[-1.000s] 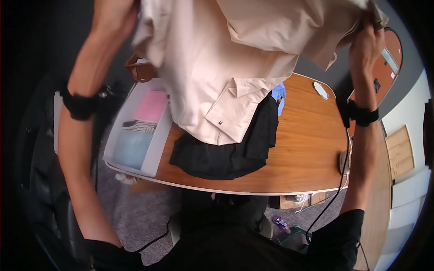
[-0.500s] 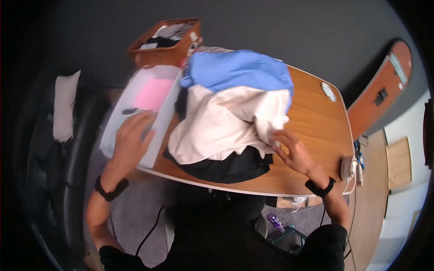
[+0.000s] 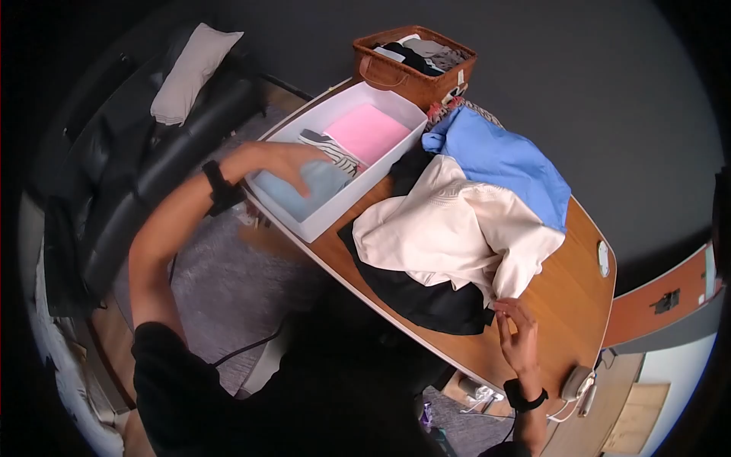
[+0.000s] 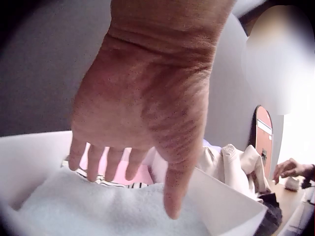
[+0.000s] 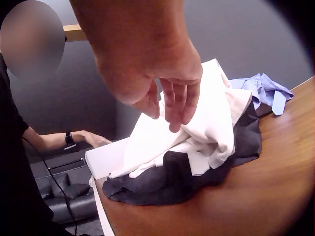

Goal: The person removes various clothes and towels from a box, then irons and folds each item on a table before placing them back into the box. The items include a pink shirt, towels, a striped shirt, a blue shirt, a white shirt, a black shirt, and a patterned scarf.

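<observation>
My left hand (image 3: 288, 164) is over the white bin (image 3: 316, 221), fingers spread above a folded light blue cloth (image 3: 285, 192); the left wrist view shows the palm (image 4: 142, 98) with straight fingers. Striped cloth (image 3: 327, 148) and a folded pink cloth (image 3: 369, 131) lie in the bin. My right hand (image 3: 521, 339) is beside the lower right edge of the crumpled cream garment (image 3: 434, 232), its fingers loosely bent in the right wrist view; whether they touch the cloth I cannot tell. Black cloth (image 3: 426, 305) lies under the cream garment, and a blue garment (image 3: 502, 156) behind it.
Behind the bin stands a brown basket (image 3: 415, 84) of clothes. A white oval object (image 3: 603, 259) lies at the table's (image 3: 567, 293) right edge, and a beige rounded object (image 3: 576, 383) sits near its right corner. A black sofa (image 3: 175, 129) with a pillow (image 3: 194, 76) is at left.
The cream garment has come down from the raised hands onto the pile. My left hand has moved further over the bin, while my right stays near the garment. The head view has turned left.
</observation>
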The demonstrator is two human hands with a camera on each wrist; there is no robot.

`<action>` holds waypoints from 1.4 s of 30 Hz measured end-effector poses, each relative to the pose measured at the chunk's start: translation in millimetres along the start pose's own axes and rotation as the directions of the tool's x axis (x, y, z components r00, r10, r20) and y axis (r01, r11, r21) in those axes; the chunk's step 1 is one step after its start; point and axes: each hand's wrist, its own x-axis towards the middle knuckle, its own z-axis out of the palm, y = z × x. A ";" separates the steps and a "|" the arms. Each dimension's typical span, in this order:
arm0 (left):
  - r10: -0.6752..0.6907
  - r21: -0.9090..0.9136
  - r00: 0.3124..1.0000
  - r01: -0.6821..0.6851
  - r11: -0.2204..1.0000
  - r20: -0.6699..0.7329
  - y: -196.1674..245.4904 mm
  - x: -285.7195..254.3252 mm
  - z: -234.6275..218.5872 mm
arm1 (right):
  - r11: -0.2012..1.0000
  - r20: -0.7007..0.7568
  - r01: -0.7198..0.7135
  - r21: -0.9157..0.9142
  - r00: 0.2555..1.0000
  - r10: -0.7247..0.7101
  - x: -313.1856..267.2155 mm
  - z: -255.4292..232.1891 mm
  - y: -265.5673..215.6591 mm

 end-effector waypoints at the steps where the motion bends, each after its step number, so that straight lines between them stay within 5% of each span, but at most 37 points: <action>1: 0.060 -0.057 0.998 -0.061 0.997 -0.015 1.4 3.7 6.4 | 1.000 0.010 -0.017 0.014 1.000 0.016 -1.6 0.2 0.2; 3: 0.198 -0.048 0.976 -0.203 0.978 -0.094 -16.7 16.0 25.2 | 0.998 0.037 -0.049 0.045 0.998 0.048 -4.2 2.0 0.3; 6: 0.009 0.341 0.999 0.006 0.940 -0.042 10.2 20.2 19.5 | 0.998 0.050 -0.033 0.053 0.998 0.030 -4.9 5.9 0.9; 8: 0.179 0.329 0.951 -0.090 0.940 -0.252 -5.4 18.1 17.8 | 0.998 0.049 -0.013 0.057 0.999 0.010 -3.9 6.0 -2.8; 10: 0.357 0.357 0.819 -0.202 0.912 -0.449 -10.8 10.6 -1.9 | 0.999 0.037 -0.003 0.054 0.999 0.001 -6.2 2.3 0.2; 12: 0.368 0.308 0.579 -0.204 0.929 -0.727 30.6 -31.4 -66.7 | 0.998 0.022 -0.004 0.061 1.000 0.002 -11.5 4.7 6.9; 14: 0.011 -0.194 0.514 -0.342 0.920 -0.858 91.3 -80.6 -97.3 | 0.994 0.029 -0.026 0.110 0.999 0.023 -9.2 4.1 -3.4; 17: 0.118 -0.086 0.258 -0.661 0.746 -0.959 107.6 -76.4 -104.0 | 0.985 0.025 -0.014 0.170 1.000 0.009 6.2 0.9 -22.0; 18: 0.048 -0.179 0.273 -0.744 0.644 -0.961 131.5 -71.7 -92.1 | 0.982 0.017 0.002 0.190 1.000 -0.005 12.3 0.4 -28.7; 20: 0.169 -0.287 0.495 -0.713 0.640 -0.852 105.3 -59.8 -72.8 | 0.968 0.008 0.013 0.252 1.000 -0.016 23.2 0.7 -38.4; 21: 0.111 -0.515 0.691 -0.627 0.584 -0.715 111.6 -57.1 -57.8 | 0.957 0.004 0.018 0.288 1.000 -0.020 27.7 3.7 -43.9; 23: 0.091 -0.701 0.869 -0.450 0.553 -0.486 152.0 -60.9 -23.3 | 0.850 -0.091 0.060 0.523 0.996 -0.014 37.5 14.3 -59.8; 24: 0.112 -0.692 0.888 -0.422 0.586 -0.447 186.9 -57.8 -5.4 | 0.780 -0.141 0.088 0.620 0.990 0.001 38.2 17.1 -63.9; 28: 0.206 -0.789 0.946 -0.321 0.524 -0.249 227.1 -34.9 47.1 | 0.774 0.093 -0.068 0.629 0.996 0.012 24.8 24.8 -57.3; 33: 0.180 -0.811 0.943 -0.331 0.482 -0.278 237.4 -24.0 79.6 | 0.687 -0.033 -0.177 0.704 0.959 0.280 14.9 40.1 -38.4; 37: 0.140 -0.768 0.926 -0.371 0.522 -0.352 233.3 -18.6 102.0 | 0.922 -0.242 -0.085 0.378 0.952 0.188 9.2 39.1 -28.4; 40: 0.143 -0.864 0.942 -0.337 0.374 -0.305 226.2 -10.1 117.3 | 0.906 -0.038 -0.221 0.360 0.967 0.251 8.2 28.5 -33.1; 42: 0.146 -0.896 0.953 -0.298 0.328 -0.264 228.3 -11.2 117.9 | 0.926 -0.240 0.000 0.378 0.966 0.097 15.8 36.2 -43.2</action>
